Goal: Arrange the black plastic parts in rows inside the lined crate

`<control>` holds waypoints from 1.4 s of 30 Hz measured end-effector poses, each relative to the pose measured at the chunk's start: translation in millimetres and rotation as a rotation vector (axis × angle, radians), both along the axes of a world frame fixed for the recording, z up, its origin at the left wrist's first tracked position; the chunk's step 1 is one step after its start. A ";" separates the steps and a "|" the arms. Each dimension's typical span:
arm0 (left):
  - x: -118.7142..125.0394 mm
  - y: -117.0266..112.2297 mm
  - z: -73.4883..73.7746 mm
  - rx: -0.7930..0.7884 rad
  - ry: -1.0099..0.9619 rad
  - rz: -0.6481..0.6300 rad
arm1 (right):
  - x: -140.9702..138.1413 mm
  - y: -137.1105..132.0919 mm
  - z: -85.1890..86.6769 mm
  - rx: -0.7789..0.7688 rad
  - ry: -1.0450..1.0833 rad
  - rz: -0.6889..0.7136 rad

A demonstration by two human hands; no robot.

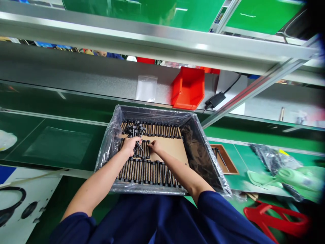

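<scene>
A plastic-lined dark crate (pixel 208 152) stands before me, with a cardboard sheet (pixel 169 145) inside. Rows of black bolt-like rods (pixel 149 172), each with a thick head, lie side by side on the cardboard. My left hand (pixel 130 145) is closed around a loose bunch of the same rods (pixel 136 128), which point in different directions above the left part of the crate. My right hand (pixel 155 146) is pinched at the right end of the short middle row, its fingertips at the head of the last rod (pixel 148 150). Part of that row is hidden under my left hand.
Right of the crate, a brown tray (pixel 230 164) holds a few dark rods. Behind stand a red bin (pixel 189 88), a clear plastic bag (pixel 146 88) and a black power adapter (pixel 215 100). A metal shelf frame (pixel 254 88) slants at the right, above a red stool (pixel 276 217).
</scene>
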State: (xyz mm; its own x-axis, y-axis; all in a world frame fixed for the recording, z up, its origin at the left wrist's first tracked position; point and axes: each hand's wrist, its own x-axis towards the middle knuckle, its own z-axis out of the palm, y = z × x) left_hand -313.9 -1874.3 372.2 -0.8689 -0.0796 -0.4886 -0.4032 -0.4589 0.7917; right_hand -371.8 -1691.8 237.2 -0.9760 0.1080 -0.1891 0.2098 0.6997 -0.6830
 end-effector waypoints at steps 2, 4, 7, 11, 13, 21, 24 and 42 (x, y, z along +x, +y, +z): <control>0.6 0.8 0.4 0.004 -0.001 -0.020 | 5.7 -2.0 16.6 -0.156 0.019 -0.015; 0.4 2.0 -2.6 -0.003 0.013 -0.024 | 14.2 -9.1 37.1 -0.461 0.008 0.041; 0.7 5.1 -10.8 -0.051 0.084 -0.040 | 30.2 -27.8 66.8 -0.847 0.026 0.169; 3.5 9.3 -19.1 -0.154 0.171 -0.096 | 42.6 -48.1 87.9 -0.987 0.040 0.093; 3.8 9.5 -19.7 -0.168 0.153 -0.063 | 39.1 -47.2 90.9 -1.053 0.034 0.006; -4.6 -0.4 -17.8 -0.087 0.109 0.019 | 12.0 15.4 77.4 -0.407 0.374 0.005; -4.2 0.6 -20.2 -0.104 0.128 0.012 | 18.7 31.5 58.0 -0.044 0.372 0.307; -0.8 6.3 -16.7 -0.122 0.100 0.027 | 40.8 30.4 7.0 0.012 0.166 0.540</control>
